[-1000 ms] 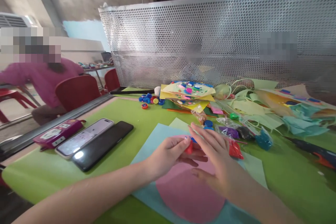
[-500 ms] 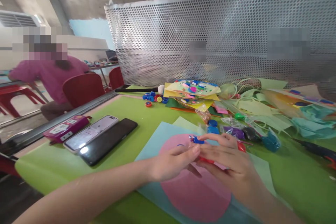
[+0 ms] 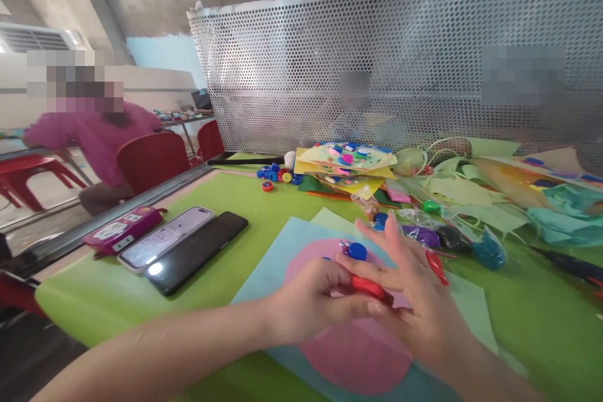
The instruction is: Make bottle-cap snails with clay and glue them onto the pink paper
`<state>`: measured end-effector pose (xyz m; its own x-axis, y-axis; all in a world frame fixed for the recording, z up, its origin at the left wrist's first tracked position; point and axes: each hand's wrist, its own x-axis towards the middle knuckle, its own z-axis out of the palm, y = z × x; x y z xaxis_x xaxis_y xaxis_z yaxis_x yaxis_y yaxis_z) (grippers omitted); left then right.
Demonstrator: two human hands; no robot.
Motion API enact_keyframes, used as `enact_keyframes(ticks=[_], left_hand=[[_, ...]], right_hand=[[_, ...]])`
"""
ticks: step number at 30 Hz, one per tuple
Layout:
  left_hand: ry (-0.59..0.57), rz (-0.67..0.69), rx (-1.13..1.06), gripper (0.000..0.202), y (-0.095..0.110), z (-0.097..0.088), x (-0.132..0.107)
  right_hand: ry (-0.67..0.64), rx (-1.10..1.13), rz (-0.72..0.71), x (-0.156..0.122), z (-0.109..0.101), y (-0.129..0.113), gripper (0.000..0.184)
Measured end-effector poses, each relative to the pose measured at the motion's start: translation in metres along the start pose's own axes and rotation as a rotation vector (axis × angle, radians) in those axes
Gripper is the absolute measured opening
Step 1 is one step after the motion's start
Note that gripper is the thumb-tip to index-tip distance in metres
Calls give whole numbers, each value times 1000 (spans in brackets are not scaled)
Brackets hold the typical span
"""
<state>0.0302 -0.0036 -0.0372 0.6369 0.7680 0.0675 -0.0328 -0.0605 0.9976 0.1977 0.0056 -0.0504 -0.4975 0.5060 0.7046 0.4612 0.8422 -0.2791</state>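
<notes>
Screen: a perforated metal screen [image 3: 424, 63] is standing along the far edge, behind heaps of cut paper.
Table: the green table [image 3: 117, 289] is carrying everything; two phones [image 3: 198, 251] are lying side by side to the left, well apart from the hands.
Sheet: a light blue sheet [image 3: 277, 251] is lying flat under the hands.
Disc: a pink paper disc [image 3: 353, 358] is sitting on that sheet, directly beneath both hands.
Right hand: the right hand [image 3: 414, 301] is spreading wide, fingers splayed and almost straight, serving as a flat bed and gripping nothing.
Left hand: the left hand [image 3: 311, 301] is curling, its thumb and fingertips pressing onto the red piece.
Red clay roll: the red clay roll [image 3: 370, 287] is lying across the right hand's fingers, above the disc and clear of the paper.
Handling: it is looking light, soft and slightly tacky, so hard pinching is likely denting it. Supporting its whole length, or holding gently near the middle, is probably safest.
Cap: a blue cap [image 3: 357, 251] is resting just beyond the fingers.
</notes>
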Motion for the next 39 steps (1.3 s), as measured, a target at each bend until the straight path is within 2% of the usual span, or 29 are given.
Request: enact_keyframes(ticks=[4,6,8,10,14,18,20,22,26,29,33,36,39], left_hand=[[176,-27,68,39,1,-3,3],[218,-5,35,40,2,-7,6],[217,-1,-40,40,1,-10,8],[118,-11,-155,43,-1,-11,9],[-170,-50,-379,63,-5,-9,7],[-251,-131,-592,73,-5,-11,5],[-223,-154,-684,65,-5,-14,6],[-185,-146,-737,60,-4,-15,6],[-163,-109,-746,63,-4,-15,6],[-195,-124,-751,70,-5,-15,6],[-198,-137,-879,62,-6,-17,6],[-132,-121,-896,56,-4,-19,7],[-113,-161,-796,52,-4,-17,8]], right_hand=[[-62,-35,110,-3,1,1,107],[-75,-81,149,-5,2,4,101],[-52,-107,136,-5,2,8,83],[-7,-123,97,-4,3,11,67],[52,-137,48,0,2,12,40],[107,-181,-86,0,-3,8,24],[154,-216,-117,0,-5,6,26],[191,-233,-62,0,-5,4,25],[158,-233,39,3,0,6,37],[135,-215,-33,2,1,6,21],[208,-214,-129,1,-8,4,26],[292,-184,-8,1,-14,2,42],[284,-115,112,3,-11,3,58]])
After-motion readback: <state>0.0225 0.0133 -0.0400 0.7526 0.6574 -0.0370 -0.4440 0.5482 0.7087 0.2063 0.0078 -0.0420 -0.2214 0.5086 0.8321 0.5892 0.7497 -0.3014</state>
